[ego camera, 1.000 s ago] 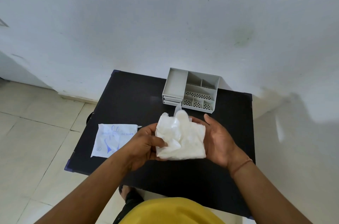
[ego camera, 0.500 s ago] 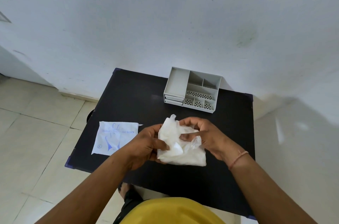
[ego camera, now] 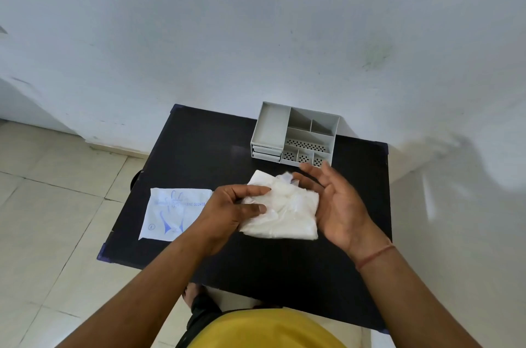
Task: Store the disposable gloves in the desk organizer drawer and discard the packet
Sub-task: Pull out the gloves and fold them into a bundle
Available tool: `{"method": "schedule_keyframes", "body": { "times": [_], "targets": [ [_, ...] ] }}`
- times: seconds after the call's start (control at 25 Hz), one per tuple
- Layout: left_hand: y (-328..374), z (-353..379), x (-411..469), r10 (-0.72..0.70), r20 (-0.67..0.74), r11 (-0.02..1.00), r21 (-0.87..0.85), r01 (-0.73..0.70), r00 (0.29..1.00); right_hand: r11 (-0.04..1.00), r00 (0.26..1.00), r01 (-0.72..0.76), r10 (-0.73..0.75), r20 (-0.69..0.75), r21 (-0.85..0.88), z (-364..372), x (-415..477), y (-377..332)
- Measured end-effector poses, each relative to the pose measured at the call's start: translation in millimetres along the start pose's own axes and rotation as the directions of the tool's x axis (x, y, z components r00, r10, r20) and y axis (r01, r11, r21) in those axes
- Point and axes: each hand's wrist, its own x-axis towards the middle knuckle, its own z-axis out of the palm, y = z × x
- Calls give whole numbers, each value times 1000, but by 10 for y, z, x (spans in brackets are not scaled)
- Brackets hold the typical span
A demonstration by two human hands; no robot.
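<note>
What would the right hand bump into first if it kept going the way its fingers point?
Probably the grey desk organizer. The right hand points its fingers up the table toward the organizer's perforated front compartments, with little between them, though depth is hard to judge.

White gloves (ego camera: 284,211), blue-printed white packet (ego camera: 173,212), black table (ego camera: 199,142), grey perforated organizer (ego camera: 296,134).

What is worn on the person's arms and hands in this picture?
Both forearms are bare, with no sleeves in view, and no gloves or rings show. The left hand wears nothing. The right hand has a thin reddish thread bracelet around its wrist.
</note>
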Motion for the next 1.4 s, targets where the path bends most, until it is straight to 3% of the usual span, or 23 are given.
{"method": "schedule_keyframes", "body": {
  "times": [0.08,0.24,0.32,0.36,0.44,0.52,0.64,0.72,0.88,1.0,1.12,1.24,1.32,1.4],
  "targets": [
    [-11,22,4,31,-53,999,-34,-33,998,998,1000,20,-19,-21,61,-105,-65,4],
    [33,51,-26,102,-97,993,-48,-107,990,984,976,161,-146,164,-83,-131,-268,54],
    [39,73,-35,137,-95,988,-53,-142,986,892,960,267,-213,181,-365,-21,-285,81],
    [36,86,-34,155,-90,985,-63,-161,984,792,957,289,-236,166,-538,50,-258,103],
    [23,120,-32,179,-81,979,-88,-185,981,669,965,247,-232,118,-701,145,-210,116],
    [22,102,-34,167,-86,976,-125,-177,982,752,963,263,-245,114,-605,191,-193,63],
    [7,39,-38,140,-69,972,-179,-151,988,957,967,253,-255,5,-144,186,-183,-110],
    [-10,17,-52,118,-34,969,-214,-122,992,993,992,119,-118,-47,21,135,-61,-222],
    [-52,-13,-110,72,75,981,-187,-57,995,944,965,-232,254,65,-236,63,173,-284],
    [-77,-67,-127,24,189,997,-79,-9,982,842,919,-264,367,141,-471,42,166,-288],
    [-39,-116,-146,-25,249,1000,24,19,968,684,877,-184,439,197,-706,132,58,-267],
    [53,-132,-98,-10,261,991,129,-25,965,601,924,-94,349,155,-794,219,-41,-182],
    [129,-120,-33,44,158,994,89,-59,986,665,971,-44,205,125,-746,204,-72,-99],
    [163,-95,6,20,56,990,-139,-12,998,791,994,5,64,92,-611,183,-108,24]
  ]
}}
